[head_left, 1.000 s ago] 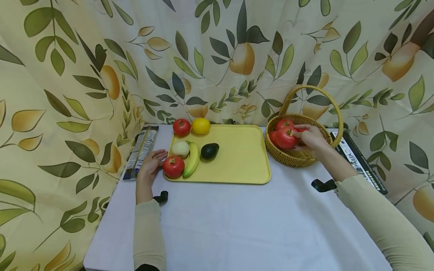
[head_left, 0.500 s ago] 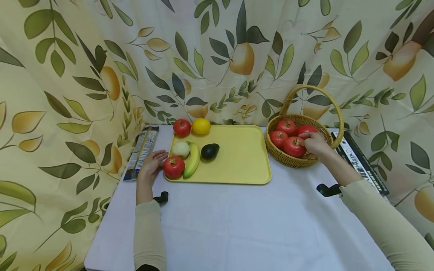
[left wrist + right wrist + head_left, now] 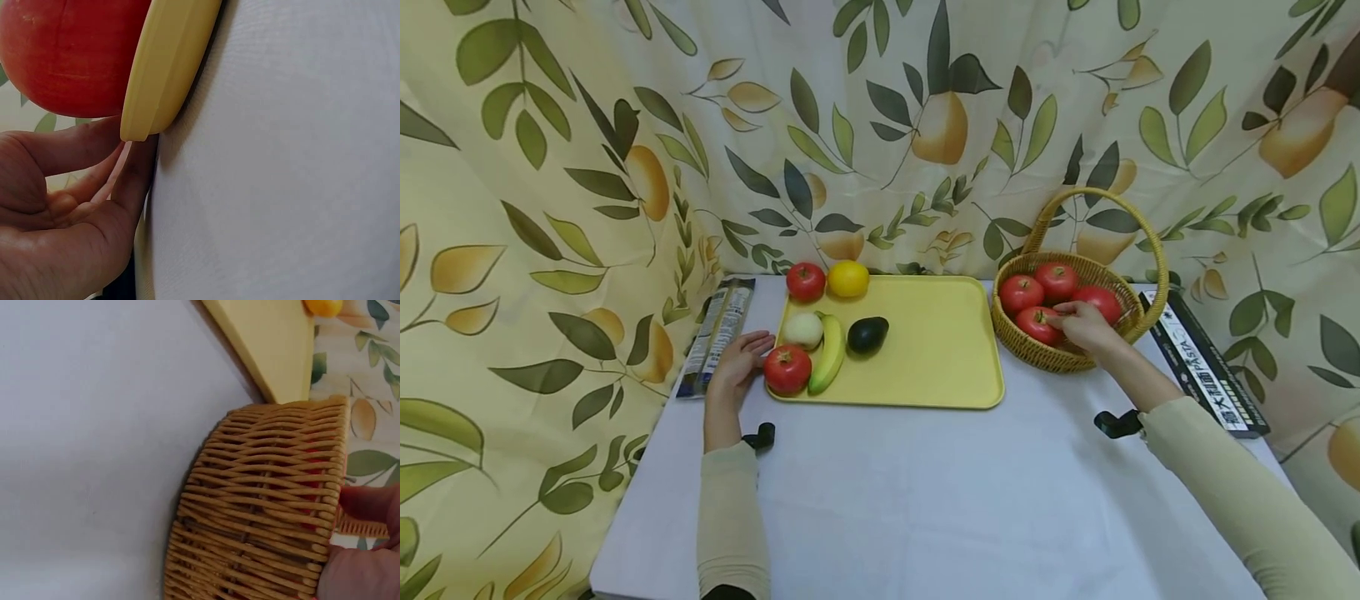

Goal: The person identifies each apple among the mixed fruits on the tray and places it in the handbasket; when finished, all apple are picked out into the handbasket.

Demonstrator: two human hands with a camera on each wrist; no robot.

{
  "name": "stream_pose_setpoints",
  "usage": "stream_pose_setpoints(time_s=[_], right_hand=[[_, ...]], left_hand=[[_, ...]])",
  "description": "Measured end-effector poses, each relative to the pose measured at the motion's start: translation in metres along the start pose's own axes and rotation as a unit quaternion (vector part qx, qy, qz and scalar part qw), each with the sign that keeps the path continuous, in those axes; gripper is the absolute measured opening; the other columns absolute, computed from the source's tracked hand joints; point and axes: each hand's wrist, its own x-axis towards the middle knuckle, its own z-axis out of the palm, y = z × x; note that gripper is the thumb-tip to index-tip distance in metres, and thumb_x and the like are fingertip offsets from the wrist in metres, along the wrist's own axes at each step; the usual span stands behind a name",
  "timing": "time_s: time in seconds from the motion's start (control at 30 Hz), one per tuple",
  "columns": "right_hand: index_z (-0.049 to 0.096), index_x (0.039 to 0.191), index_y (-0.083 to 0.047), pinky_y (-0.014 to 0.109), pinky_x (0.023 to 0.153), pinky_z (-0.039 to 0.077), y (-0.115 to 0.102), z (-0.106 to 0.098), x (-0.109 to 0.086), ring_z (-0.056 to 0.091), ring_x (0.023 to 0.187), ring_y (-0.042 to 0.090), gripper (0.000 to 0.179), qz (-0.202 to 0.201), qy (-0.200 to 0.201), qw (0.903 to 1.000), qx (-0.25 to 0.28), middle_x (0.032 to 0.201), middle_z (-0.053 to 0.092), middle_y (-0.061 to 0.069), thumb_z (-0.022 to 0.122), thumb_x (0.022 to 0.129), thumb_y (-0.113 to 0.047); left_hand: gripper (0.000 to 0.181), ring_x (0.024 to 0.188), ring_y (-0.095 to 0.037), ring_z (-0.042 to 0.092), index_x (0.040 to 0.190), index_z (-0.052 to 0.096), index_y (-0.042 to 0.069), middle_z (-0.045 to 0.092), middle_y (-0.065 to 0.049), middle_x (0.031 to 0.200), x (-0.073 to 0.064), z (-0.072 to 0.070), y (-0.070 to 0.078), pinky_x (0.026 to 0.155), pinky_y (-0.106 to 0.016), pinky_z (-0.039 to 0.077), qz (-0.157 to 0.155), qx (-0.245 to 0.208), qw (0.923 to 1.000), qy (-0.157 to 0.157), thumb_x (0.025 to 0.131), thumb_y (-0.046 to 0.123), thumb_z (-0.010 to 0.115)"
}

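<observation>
In the head view my right hand (image 3: 1081, 327) pinches a round red fruit (image 3: 1036, 327) at the front of the wicker basket (image 3: 1037, 357); its exact kind is unclear. Further red fruits lie behind it, one of them (image 3: 1056, 282) at the back. From the right wrist, the basket wall (image 3: 250, 506) hides most of what the fingers hold. My left hand (image 3: 737, 364) rests at the left edge of the yellow tray (image 3: 936, 342), fingers fairly straight and touching its rim. Close to those fingers, a large red fruit (image 3: 72, 56) sits in the tray corner.
On the tray are a banana (image 3: 828, 356), an avocado (image 3: 867, 335), a pale round onion-like item (image 3: 803, 330), a lemon (image 3: 848, 278) and another red fruit (image 3: 806, 282). Packets (image 3: 718, 337) lie left; a dark pasta box (image 3: 1206, 367) lies right. The basket handle (image 3: 1108, 192) arches above.
My right hand has lowered a red fruit into the basket's front and pushed it leftward. The other red fruits have shifted around inside. My left hand stays at the tray.
</observation>
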Motion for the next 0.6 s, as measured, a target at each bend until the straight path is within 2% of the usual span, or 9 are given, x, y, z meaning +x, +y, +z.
stream_pose_setpoints(time_s=[0.2, 0.3, 0.47, 0.53, 0.6], right_hand=[[0.025, 0.156, 0.011, 0.026, 0.079, 0.058, 0.0043, -0.0001, 0.0057, 0.049, 0.116, 0.031, 0.061, -0.006, -0.023, 0.9997, 0.01, 0.149, 0.033, 0.028, 0.043, 0.112, -0.028], [0.027, 0.154, 0.01, 0.029, 0.088, 0.053, 0.0052, 0.001, 0.0076, 0.044, 0.121, 0.033, 0.059, -0.019, -0.026, 0.9993, -0.02, 0.149, 0.034, 0.029, 0.041, 0.113, -0.03], [0.032, 0.152, 0.008, 0.047, 0.107, 0.039, 0.0046, 0.0034, 0.0086, 0.036, 0.131, 0.039, 0.055, -0.038, -0.012, 0.9971, -0.065, 0.15, 0.037, 0.031, 0.039, 0.113, -0.03], [0.032, 0.153, 0.007, 0.05, 0.109, 0.037, 0.0042, 0.0043, 0.0084, 0.035, 0.132, 0.04, 0.054, -0.036, -0.008, 0.9975, -0.061, 0.15, 0.037, 0.031, 0.039, 0.113, -0.029], [0.033, 0.154, 0.007, 0.048, 0.106, 0.039, 0.0046, 0.0048, 0.0084, 0.036, 0.129, 0.039, 0.055, -0.031, -0.005, 0.9977, -0.06, 0.148, 0.038, 0.03, 0.039, 0.113, -0.029]], left_hand=[[0.073, 0.149, -0.022, 0.043, 0.159, 0.038, 0.004, 0.046, -0.014, 0.161, 0.0005, 0.001, -0.0001, 0.086, -0.016, 0.051, -0.003, 0.004, 1.0, 0.003, 0.091, -0.022, 0.045], [0.073, 0.149, -0.021, 0.043, 0.159, 0.039, 0.005, 0.046, -0.014, 0.161, -0.0007, 0.0008, -0.0002, 0.087, -0.016, 0.051, -0.006, 0.007, 1.0, 0.004, 0.091, -0.021, 0.045], [0.072, 0.15, -0.022, 0.042, 0.16, 0.037, 0.003, 0.044, -0.015, 0.162, -0.0012, 0.0002, 0.0005, 0.087, -0.016, 0.05, -0.005, 0.006, 1.0, -0.001, 0.092, -0.021, 0.043], [0.072, 0.15, -0.022, 0.041, 0.16, 0.036, 0.003, 0.044, -0.015, 0.162, -0.0012, 0.0003, 0.0008, 0.089, -0.016, 0.05, -0.004, 0.007, 1.0, -0.001, 0.092, -0.021, 0.043], [0.072, 0.149, -0.021, 0.043, 0.16, 0.038, 0.004, 0.045, -0.014, 0.161, -0.0012, 0.0009, 0.0013, 0.093, -0.018, 0.05, -0.004, 0.009, 0.9999, 0.002, 0.092, -0.021, 0.044]])
